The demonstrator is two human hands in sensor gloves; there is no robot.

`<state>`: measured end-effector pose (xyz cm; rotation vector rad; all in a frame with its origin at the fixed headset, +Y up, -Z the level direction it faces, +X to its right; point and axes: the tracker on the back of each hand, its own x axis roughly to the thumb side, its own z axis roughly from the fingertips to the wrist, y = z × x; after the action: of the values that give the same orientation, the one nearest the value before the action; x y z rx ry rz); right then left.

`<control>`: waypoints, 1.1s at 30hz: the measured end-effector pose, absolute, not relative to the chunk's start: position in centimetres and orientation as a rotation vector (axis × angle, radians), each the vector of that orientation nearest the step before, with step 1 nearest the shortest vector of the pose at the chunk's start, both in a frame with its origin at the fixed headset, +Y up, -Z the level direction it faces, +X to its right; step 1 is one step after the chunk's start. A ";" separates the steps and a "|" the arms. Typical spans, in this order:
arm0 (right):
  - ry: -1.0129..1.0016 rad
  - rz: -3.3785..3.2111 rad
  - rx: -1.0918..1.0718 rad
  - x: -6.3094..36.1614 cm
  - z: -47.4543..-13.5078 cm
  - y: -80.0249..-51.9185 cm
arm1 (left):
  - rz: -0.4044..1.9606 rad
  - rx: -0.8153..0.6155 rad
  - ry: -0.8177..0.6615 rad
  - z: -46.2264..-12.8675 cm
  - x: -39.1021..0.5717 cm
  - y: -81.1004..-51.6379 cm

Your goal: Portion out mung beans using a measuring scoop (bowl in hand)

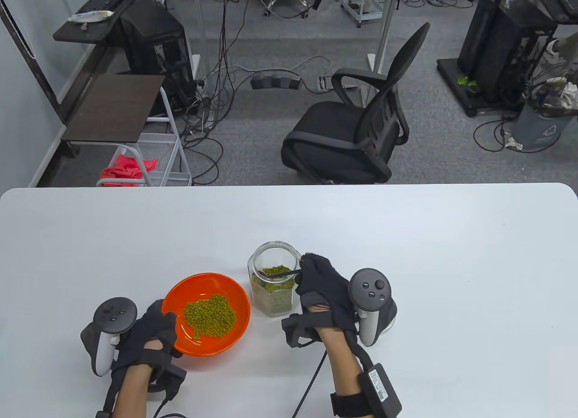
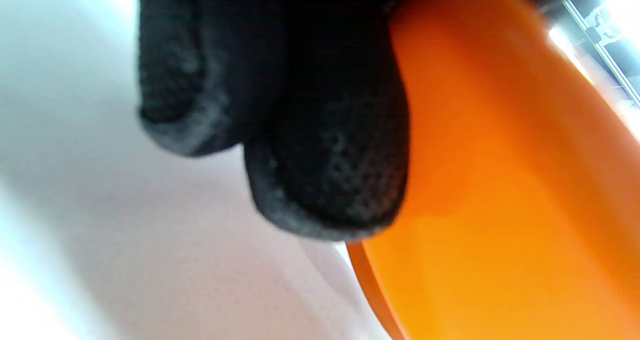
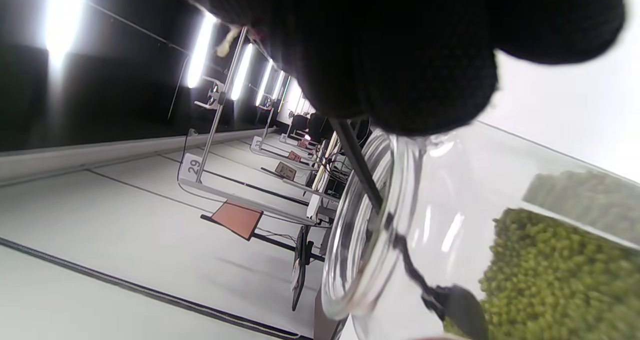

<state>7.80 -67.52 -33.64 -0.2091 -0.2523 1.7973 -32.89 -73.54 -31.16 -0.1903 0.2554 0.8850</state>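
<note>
An orange bowl (image 1: 176, 300) with a heap of mung beans (image 1: 210, 315) sits at the table's front left. My left hand (image 1: 153, 332) grips its near-left rim; in the left wrist view my fingers (image 2: 325, 170) press on the bowl's outer wall (image 2: 500, 180). A clear glass jar (image 1: 273, 284) partly full of mung beans stands right of the bowl. My right hand (image 1: 316, 278) holds the black scoop's handle (image 1: 289, 272), with its beans-laden head inside the jar. In the right wrist view the scoop (image 3: 450, 300) dips through the jar mouth (image 3: 360, 230) toward the beans (image 3: 550, 275).
The white table (image 1: 406, 237) spreads wide to the right and behind the jar. A black office chair (image 1: 352, 129) stands beyond the far edge. A small cart with red cloth (image 1: 131, 165) is at the far left.
</note>
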 end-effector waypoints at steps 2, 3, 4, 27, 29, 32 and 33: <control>-0.245 1.769 -0.225 8.2 -33.7 -67.6 | 0.886 -0.191 0.255 -31.2 -32.9 -73.5; -0.242 1.761 -0.232 8.3 -33.7 -67.7 | 0.886 -0.191 0.255 -31.2 -32.9 -73.6; -0.240 1.754 -0.239 8.5 -33.7 -67.7 | 0.886 -0.191 0.255 -31.2 -32.9 -73.5; -0.161 1.508 -0.360 11.9 -33.7 -68.8 | 0.886 -0.189 0.255 -31.2 -32.8 -73.6; -0.169 1.498 -0.367 12.3 -33.7 -68.8 | 0.887 -0.189 0.254 -31.2 -32.8 -73.6; -0.183 1.497 -0.380 12.8 -33.6 -68.8 | 0.887 -0.189 0.253 -31.2 -32.9 -73.5; -0.193 1.496 -0.384 13.0 -33.5 -68.7 | 0.887 -0.189 0.253 -31.2 -32.9 -73.5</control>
<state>13.03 -68.68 -33.51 -0.3841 -0.1929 1.4965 -32.87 -73.55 -31.17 -0.1892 0.2530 0.8867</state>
